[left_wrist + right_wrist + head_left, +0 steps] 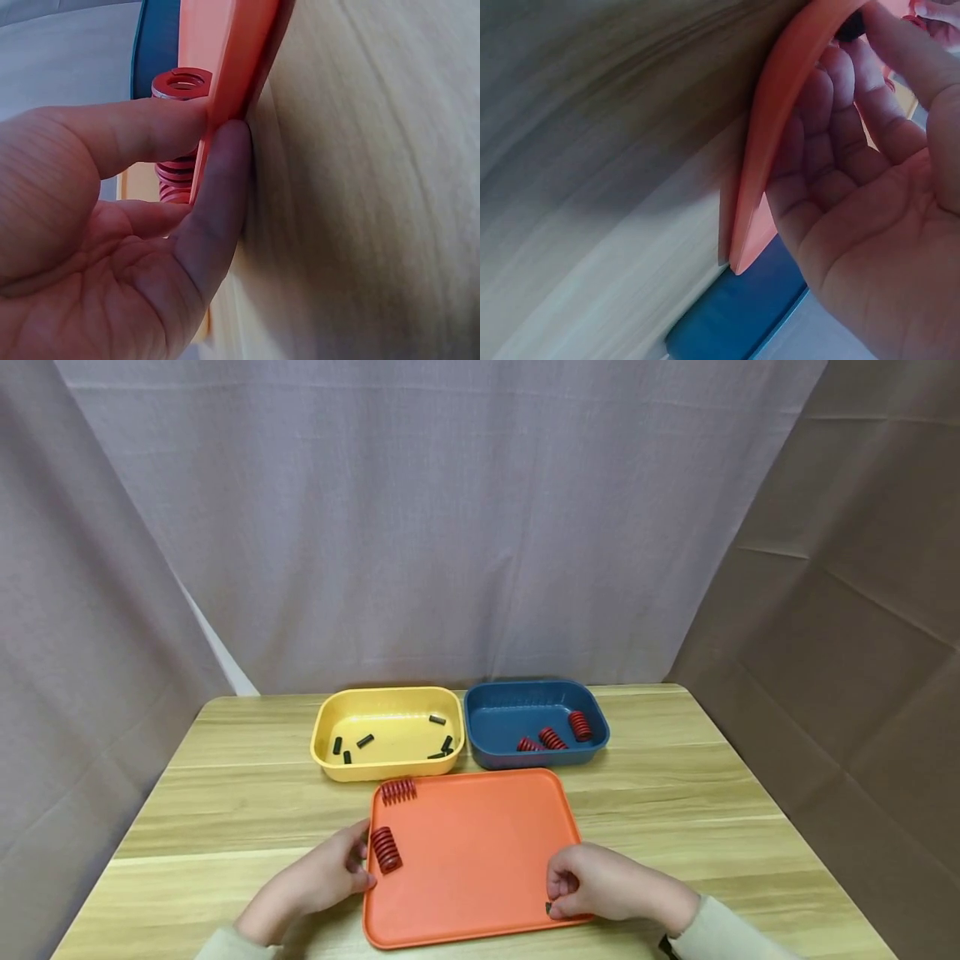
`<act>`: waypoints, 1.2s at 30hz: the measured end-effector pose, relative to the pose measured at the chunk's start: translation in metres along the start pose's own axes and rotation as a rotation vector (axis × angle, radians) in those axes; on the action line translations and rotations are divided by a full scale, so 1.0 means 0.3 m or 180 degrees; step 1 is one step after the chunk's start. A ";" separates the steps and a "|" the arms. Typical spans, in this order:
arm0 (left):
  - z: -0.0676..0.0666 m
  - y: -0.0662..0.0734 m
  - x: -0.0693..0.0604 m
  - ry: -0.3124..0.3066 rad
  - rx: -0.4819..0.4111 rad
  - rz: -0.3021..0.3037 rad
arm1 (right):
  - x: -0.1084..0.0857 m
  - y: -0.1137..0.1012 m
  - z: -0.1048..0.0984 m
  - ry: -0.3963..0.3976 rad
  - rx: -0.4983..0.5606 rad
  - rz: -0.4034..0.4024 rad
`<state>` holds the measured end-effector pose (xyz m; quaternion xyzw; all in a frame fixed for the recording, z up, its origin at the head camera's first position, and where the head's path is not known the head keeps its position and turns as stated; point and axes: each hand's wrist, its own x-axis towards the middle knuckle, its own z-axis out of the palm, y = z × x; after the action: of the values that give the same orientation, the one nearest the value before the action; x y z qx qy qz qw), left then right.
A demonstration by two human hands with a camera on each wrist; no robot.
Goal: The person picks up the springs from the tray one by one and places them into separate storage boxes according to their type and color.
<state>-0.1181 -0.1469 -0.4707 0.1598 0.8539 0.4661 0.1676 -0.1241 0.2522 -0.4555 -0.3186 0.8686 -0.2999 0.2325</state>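
Note:
An orange tray [480, 860] lies on the table, two red coil springs on its left side: one [398, 791] in the far corner, the other [386, 850] nearer. My left hand [333, 868] pinches the tray's left rim beside the nearer spring; the left wrist view shows fingers on both sides of the rim [232, 67]. Over the near right corner, my right hand [600, 885] pinches a small black cylinder [548, 907] between thumb and fingertips. Most of the cylinder [850, 28] is hidden by the fingers.
Behind the tray stands a yellow bin [386, 770] with several small black cylinders. Next to it, a blue bin [525, 761] holds three red springs. Grey curtains [450, 527] enclose the wooden table [675, 793] at the back and sides.

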 end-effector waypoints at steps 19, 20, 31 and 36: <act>-0.002 -0.001 -0.021 0.0030 0.0087 0.0017 | 0.066 -0.075 0.010 0.0070 -0.0825 0.0321; -0.001 -0.001 -0.020 0.0040 0.0087 0.0016 | 0.068 -0.076 0.009 0.0075 -0.0836 0.0332; 0.000 -0.006 -0.005 0.0087 0.0220 0.0039 | 0.108 -0.075 -0.018 -0.0086 -0.0894 0.0327; 0.002 -0.004 0.004 0.0042 0.0239 -0.0004 | 0.137 -0.099 -0.039 -0.0267 -0.0913 0.0240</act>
<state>-0.1192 -0.1466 -0.4722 0.1623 0.8720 0.4347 0.1561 -0.1470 0.2097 -0.4359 -0.3280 0.9034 -0.1501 0.2318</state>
